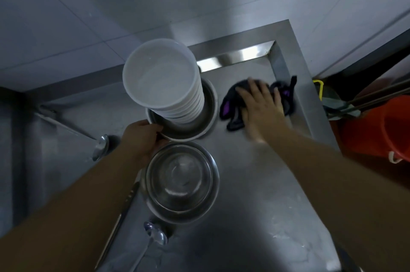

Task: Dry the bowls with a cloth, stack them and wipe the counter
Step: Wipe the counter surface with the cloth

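While the dark cloth [255, 103] lay bunched near the far right corner of the steel worktop [255, 183], the right hand [260, 108] pressed flat on it with fingers spread, its grip released rather than clenched, so the step in hand looked like wiping the worktop. Just left of the cloth stood a metal bowl [188, 125] carrying a tall stack of white plastic bowls [164, 80], and the left hand [142, 138] curled its fingers over that bowl's near rim, grasping it. A second metal bowl [180, 181] sat empty just nearer, touching or almost touching the first. To do the wipe well, the palm probably needed to keep even weight on the cloth and sweep in overlapping passes from the far edge toward the near one, while the left hand steadied the loaded bowl, since the leaning white stack could topple if bumped. A ladle [99, 147] lay toward the left edge.
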Tool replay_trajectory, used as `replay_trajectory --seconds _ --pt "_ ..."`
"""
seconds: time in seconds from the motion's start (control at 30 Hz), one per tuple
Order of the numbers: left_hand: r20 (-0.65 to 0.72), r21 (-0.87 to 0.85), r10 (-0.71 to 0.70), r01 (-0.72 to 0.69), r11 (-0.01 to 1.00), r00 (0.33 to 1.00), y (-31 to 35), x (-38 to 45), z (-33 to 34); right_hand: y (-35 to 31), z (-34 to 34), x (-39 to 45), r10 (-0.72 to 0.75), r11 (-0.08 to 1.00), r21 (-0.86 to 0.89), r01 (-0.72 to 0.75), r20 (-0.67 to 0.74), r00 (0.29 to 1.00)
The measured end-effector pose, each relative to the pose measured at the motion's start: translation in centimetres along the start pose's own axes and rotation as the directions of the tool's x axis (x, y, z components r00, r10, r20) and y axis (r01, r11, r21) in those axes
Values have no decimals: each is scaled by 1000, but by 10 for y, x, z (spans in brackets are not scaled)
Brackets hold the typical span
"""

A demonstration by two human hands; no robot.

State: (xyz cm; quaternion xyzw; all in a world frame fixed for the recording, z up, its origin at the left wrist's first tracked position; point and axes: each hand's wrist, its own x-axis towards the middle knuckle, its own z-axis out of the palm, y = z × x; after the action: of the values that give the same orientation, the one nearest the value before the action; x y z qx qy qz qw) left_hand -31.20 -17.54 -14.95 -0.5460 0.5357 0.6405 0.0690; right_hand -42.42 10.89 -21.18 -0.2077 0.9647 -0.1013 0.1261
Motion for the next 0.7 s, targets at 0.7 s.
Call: replay_trajectory --seconds 0.7 --pt "77 -16 -27 28 999 997 3 7 10 -18 49 -149 -197 980 37 195 62 978"
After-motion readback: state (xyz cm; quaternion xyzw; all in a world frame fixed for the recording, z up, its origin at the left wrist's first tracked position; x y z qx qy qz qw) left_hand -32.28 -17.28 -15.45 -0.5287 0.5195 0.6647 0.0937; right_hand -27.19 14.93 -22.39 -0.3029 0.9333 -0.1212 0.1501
